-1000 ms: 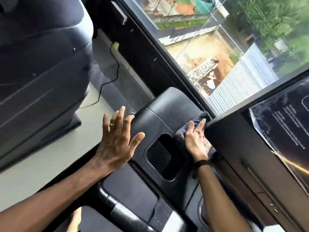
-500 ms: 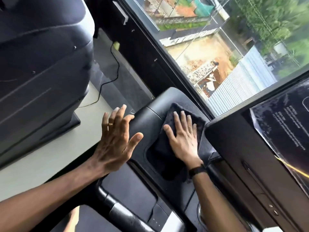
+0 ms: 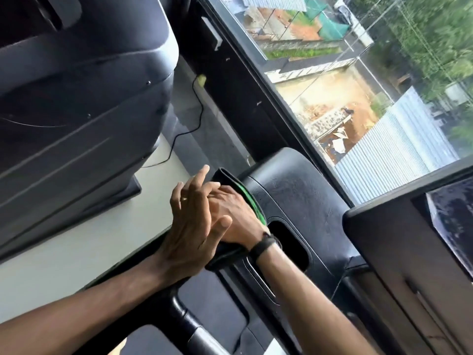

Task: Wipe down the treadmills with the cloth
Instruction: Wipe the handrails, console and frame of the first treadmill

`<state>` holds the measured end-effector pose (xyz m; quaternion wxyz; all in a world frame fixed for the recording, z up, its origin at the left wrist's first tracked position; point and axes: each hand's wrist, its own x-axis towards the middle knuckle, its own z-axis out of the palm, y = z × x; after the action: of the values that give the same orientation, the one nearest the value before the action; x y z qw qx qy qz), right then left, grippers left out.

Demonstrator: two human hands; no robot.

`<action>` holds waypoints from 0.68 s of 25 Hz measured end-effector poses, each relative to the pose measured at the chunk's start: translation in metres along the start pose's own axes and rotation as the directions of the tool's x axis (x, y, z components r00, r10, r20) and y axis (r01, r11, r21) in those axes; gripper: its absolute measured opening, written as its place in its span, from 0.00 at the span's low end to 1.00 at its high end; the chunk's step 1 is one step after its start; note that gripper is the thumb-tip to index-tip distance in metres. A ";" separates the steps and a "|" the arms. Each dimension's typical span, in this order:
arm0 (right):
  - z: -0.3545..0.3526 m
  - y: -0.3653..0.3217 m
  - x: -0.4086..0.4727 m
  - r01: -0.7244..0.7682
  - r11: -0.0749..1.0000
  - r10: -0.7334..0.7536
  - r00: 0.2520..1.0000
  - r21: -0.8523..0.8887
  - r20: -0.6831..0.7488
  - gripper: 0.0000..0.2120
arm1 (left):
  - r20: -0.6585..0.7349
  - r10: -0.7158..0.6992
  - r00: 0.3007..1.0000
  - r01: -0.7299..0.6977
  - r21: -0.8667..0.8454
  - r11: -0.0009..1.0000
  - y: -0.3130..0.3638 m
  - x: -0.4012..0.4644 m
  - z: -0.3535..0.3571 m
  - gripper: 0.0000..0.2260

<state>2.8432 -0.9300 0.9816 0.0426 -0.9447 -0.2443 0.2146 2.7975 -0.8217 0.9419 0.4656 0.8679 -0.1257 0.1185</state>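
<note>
Currently the wiping step is in hand. Nearest, the left hand (image 3: 190,224) hovers with fingers spread and straight, holding nothing, and overlaps the right hand (image 3: 231,213) in view. The right hand presses flat on the cloth (image 3: 252,201), which lies on the left edge of the treadmill console (image 3: 294,190), beside the cup recess (image 3: 289,242). Farther off, a second treadmill (image 3: 76,98) and the window (image 3: 345,73). Next move likely requires sweeping the cloth over the unwiped console surface.
</note>
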 end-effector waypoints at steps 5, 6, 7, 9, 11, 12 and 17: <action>-0.004 0.084 -0.017 -0.283 0.957 0.250 0.915 -0.064 -0.316 0.24 | 0.019 0.007 1.000 -0.006 -0.070 0.998 -0.002 0.002 -0.004 0.33; -0.016 0.112 -0.002 -0.414 0.906 0.373 0.880 -0.088 -0.296 0.25 | 0.036 0.002 0.999 0.001 -0.070 0.998 -0.002 0.002 -0.004 0.33; -0.030 0.133 0.014 -0.515 0.849 0.482 0.845 -0.113 -0.232 0.25 | 0.048 -0.003 0.999 0.007 -0.074 0.997 -0.003 0.002 -0.004 0.33; -0.039 0.145 0.040 -0.569 0.796 0.562 0.821 -0.207 -0.097 0.25 | 0.040 -0.018 0.999 0.022 -0.091 0.996 -0.002 0.003 -0.004 0.33; -0.026 0.109 0.049 -0.488 0.835 0.495 0.868 -0.253 -0.042 0.26 | -0.016 -0.072 0.997 0.068 -0.165 0.984 -0.003 0.003 -0.005 0.32; -0.015 0.076 0.042 -0.418 0.881 0.421 0.906 -0.220 -0.038 0.27 | -0.053 -0.132 0.990 0.116 -0.237 0.965 -0.005 0.004 -0.006 0.32; 0.035 -0.053 -0.058 -0.116 0.993 0.114 0.962 0.008 -0.248 0.22 | -0.111 -0.217 0.970 0.156 -0.406 0.901 -0.013 0.010 -0.020 0.25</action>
<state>2.7589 -0.9119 0.9817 0.0571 -0.9768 -0.1825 0.0961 2.8091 -0.7988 0.9454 0.6481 0.7528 -0.0269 0.1118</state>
